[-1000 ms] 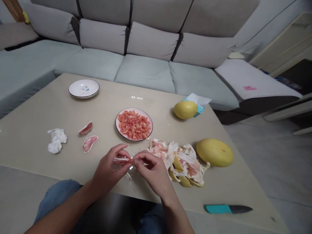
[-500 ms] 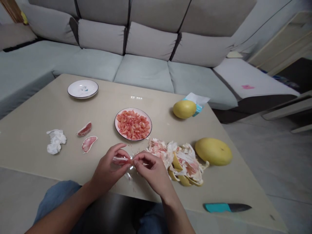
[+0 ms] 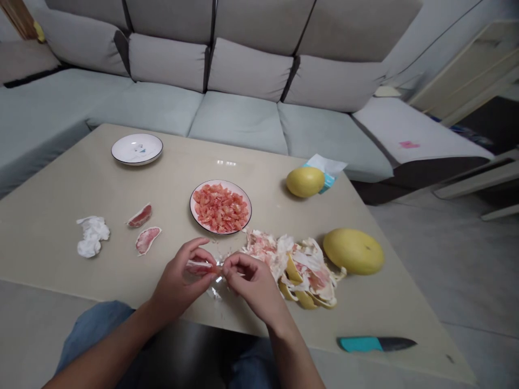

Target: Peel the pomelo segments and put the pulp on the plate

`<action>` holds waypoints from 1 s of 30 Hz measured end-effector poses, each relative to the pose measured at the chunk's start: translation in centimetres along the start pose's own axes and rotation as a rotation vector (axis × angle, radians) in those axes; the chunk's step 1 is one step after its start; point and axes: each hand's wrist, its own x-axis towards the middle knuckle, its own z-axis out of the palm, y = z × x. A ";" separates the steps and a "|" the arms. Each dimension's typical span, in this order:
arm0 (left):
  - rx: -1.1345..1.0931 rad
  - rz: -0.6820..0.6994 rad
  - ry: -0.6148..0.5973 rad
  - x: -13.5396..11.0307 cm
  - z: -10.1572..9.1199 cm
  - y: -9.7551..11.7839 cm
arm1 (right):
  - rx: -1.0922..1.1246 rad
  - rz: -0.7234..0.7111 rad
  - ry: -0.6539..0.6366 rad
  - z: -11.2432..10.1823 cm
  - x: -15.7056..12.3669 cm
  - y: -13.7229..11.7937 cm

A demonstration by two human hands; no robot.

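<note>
My left hand (image 3: pixel 182 283) is closed around a pomelo segment (image 3: pixel 198 267), pink with a white membrane edge, above the near side of the table. My right hand (image 3: pixel 253 283) pinches at the segment's right end, its thumb and fingertips pressed together; what lies between them is too small to make out. Beyond my hands sits a dark-rimmed plate (image 3: pixel 191 208) of peeled pink pomelo flesh (image 3: pixel 222 208). Two more segments lie to the left, one deep pink (image 3: pixel 140 216) and one paler (image 3: pixel 148 240). A heap of peel and membranes (image 3: pixel 300 267) spreads just right of my right hand.
One whole pomelo (image 3: pixel 353 251) rests beyond the heap, another (image 3: pixel 305 181) against a tissue pack (image 3: pixel 329 172). A teal-handled knife (image 3: pixel 377 344) lies near the front right edge. Crumpled tissue (image 3: pixel 93 236) and a white plate (image 3: pixel 137 149) are on the left. A sofa (image 3: pixel 239 121) stands behind.
My right fingertips have shifted very slightly right along the segment's end. My left hand keeps its hold, and the whole view has drifted a little.
</note>
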 end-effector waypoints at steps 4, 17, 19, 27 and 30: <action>-0.048 -0.033 -0.007 0.0 -0.1 0.1 | 0.018 0.016 -0.017 -0.5 -0.2 -0.1; -0.249 -0.255 0.007 0.6 -0.5 0.3 | -0.379 -0.295 0.301 -2.0 -1.2 2.6; -0.260 -0.263 0.009 0.7 -0.6 0.1 | -0.285 -0.260 0.199 -1.3 -1.4 2.1; -0.318 -0.312 -0.071 0.7 -0.5 0.0 | -0.115 -0.146 0.112 0.6 -1.4 1.7; -0.322 -0.333 -0.088 0.7 -0.6 0.0 | -0.021 -0.102 0.064 0.7 -1.4 1.7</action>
